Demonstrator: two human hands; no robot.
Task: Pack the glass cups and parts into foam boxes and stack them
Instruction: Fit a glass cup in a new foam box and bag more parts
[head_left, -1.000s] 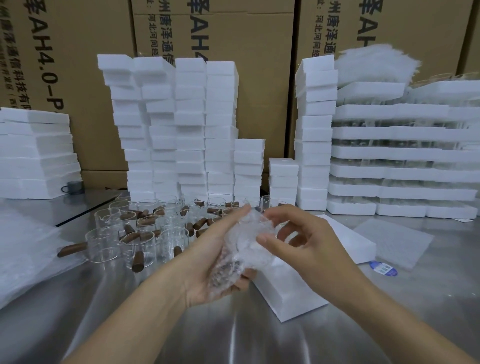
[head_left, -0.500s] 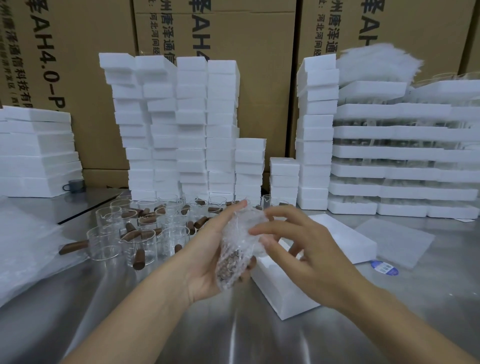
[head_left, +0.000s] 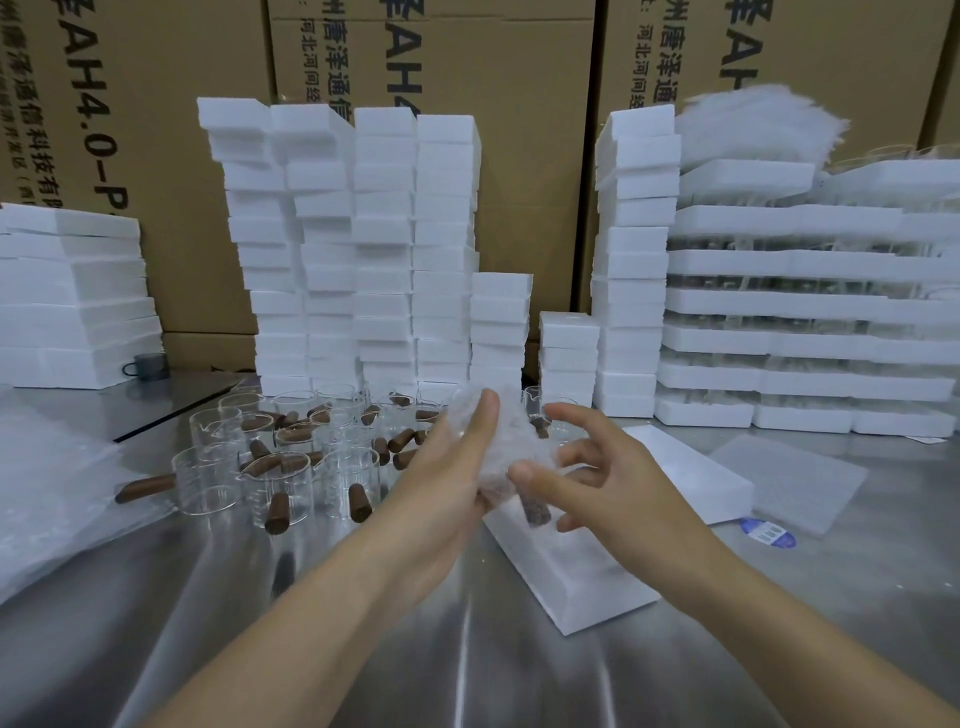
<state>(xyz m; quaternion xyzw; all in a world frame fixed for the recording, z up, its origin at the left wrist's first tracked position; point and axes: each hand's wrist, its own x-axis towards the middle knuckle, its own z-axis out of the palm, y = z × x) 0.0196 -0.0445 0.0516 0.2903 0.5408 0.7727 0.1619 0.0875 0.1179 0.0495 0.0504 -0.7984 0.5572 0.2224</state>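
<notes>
My left hand (head_left: 447, 483) grips a cup wrapped in clear bubble wrap (head_left: 511, 441); its brown wooden handle (head_left: 535, 512) pokes out below. My right hand (head_left: 597, 478) hovers just right of the bundle, fingers spread and loosely bent, thumb touching the wrap. Under both hands a white foam box (head_left: 582, 577) lies on the steel table, beside its lid (head_left: 696, 478). Several glass cups with brown handles (head_left: 291, 462) stand clustered to the left.
Tall stacks of white foam blocks (head_left: 384, 249) line the back, with packed foam trays (head_left: 800, 338) at right and more foam (head_left: 72, 301) at left. Bubble wrap sheets (head_left: 47, 483) lie far left. A thin foam sheet (head_left: 789, 480) and a blue label (head_left: 768, 532) lie at right.
The wrapped cup has turned in my left hand, so the brown handle now sticks out below. My right hand let go of the wrap's top and opened its fingers beside it.
</notes>
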